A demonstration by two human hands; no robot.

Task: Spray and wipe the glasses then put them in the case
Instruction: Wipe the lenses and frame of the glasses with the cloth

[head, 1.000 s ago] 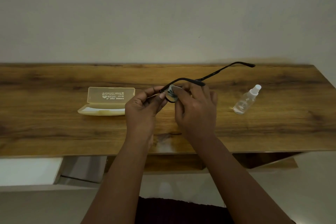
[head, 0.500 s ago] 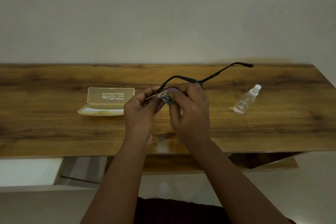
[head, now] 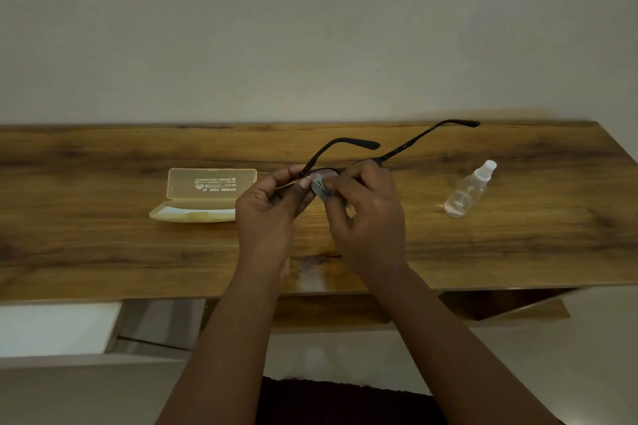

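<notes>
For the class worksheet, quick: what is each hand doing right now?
Left hand: closed, pinching the glasses by the frame.
Right hand: closed, fingers pinching the cloth against a lens.

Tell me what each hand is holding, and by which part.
Left hand pinches the glasses at the frame's left end, by the hinge. Right hand pinches a small cleaning cloth against the lens.

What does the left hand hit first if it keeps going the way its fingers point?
Likely the cloth pinched by the right hand: the left hand points rightward at it, already holding the glasses. Depth is unclear.
</notes>
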